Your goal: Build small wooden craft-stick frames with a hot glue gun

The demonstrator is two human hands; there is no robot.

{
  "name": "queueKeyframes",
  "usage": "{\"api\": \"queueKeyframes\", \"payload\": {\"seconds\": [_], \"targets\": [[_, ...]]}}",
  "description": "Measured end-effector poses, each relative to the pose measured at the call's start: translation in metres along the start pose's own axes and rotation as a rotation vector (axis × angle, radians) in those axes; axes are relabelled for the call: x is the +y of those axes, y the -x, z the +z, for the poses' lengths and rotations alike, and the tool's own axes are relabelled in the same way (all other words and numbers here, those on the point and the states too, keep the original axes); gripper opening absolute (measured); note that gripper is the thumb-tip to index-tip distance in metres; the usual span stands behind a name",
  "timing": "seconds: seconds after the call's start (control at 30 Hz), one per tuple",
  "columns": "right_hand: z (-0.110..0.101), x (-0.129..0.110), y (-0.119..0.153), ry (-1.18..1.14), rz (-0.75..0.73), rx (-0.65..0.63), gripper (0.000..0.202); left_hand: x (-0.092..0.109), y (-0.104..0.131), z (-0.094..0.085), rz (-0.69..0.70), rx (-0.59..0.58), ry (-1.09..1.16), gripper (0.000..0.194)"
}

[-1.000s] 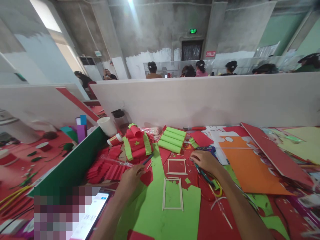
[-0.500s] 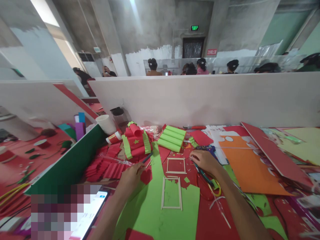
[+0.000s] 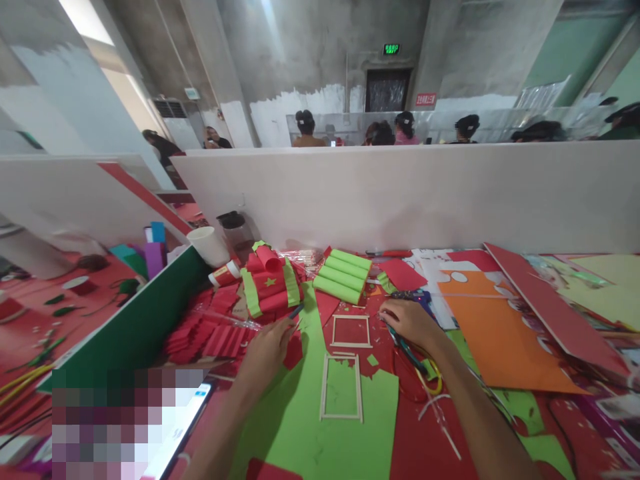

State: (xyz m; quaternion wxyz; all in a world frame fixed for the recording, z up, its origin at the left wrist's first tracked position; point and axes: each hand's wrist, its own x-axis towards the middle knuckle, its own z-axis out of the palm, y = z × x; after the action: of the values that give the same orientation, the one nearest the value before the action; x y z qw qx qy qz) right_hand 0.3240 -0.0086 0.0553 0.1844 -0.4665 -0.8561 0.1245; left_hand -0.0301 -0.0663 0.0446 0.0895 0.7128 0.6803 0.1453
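My left hand [image 3: 270,343] is closed at the left edge of the green paper [image 3: 300,420], with a dark pen-like tool [image 3: 296,311] showing at its fingertips. My right hand [image 3: 407,320] is bent over the red table beside dark-handled pliers [image 3: 413,352]; what its curled fingers hold, if anything, is hidden. Between the hands lie two stick frames: a smaller one [image 3: 351,345] on the red surface and a taller one [image 3: 323,390] on the green paper. Behind them sit green paper rolls [image 3: 343,277] and a red-and-green paper piece with a yellow star [image 3: 271,282].
A phone [image 3: 187,423] lies at the lower left beside a green board [image 3: 130,327]. Folded red paper [image 3: 227,340], a white cup [image 3: 209,247] and a glue bottle [image 3: 225,273] stand left. Orange paper [image 3: 495,333] lies right. A white partition [image 3: 400,200] runs behind; people sit beyond.
My left hand has shifted slightly left and turned a little, the dark tool still at its fingertips. My right hand stays nearly where it was. The camera view has moved slightly.
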Motion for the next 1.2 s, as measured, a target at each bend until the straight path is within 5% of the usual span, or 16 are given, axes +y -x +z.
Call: {"api": "queueKeyframes", "payload": {"seconds": [0.1, 0.47, 0.8, 1.07, 1.2], "targets": [[0.000, 0.002, 0.000, -0.004, -0.004, 0.002, 0.024, -0.001, -0.002, 0.003, 0.087, 0.062, 0.008, 0.038], [0.003, 0.004, -0.001, 0.017, -0.005, -0.011, 0.025, 0.003, -0.011, -0.003, 0.004, -0.084, 0.179, 0.036], [0.004, 0.003, -0.003, 0.036, -0.029, -0.009, 0.025, 0.021, -0.021, -0.033, -0.076, -0.135, 0.228, 0.013], [0.007, 0.007, -0.003, 0.089, -0.047, -0.022, 0.028, 0.006, -0.033, -0.036, -0.033, -0.204, 0.226, 0.028], [0.007, 0.008, -0.002, 0.114, -0.053, -0.009, 0.030, 0.006, -0.037, -0.037, -0.046, -0.253, 0.239, 0.018]]}}
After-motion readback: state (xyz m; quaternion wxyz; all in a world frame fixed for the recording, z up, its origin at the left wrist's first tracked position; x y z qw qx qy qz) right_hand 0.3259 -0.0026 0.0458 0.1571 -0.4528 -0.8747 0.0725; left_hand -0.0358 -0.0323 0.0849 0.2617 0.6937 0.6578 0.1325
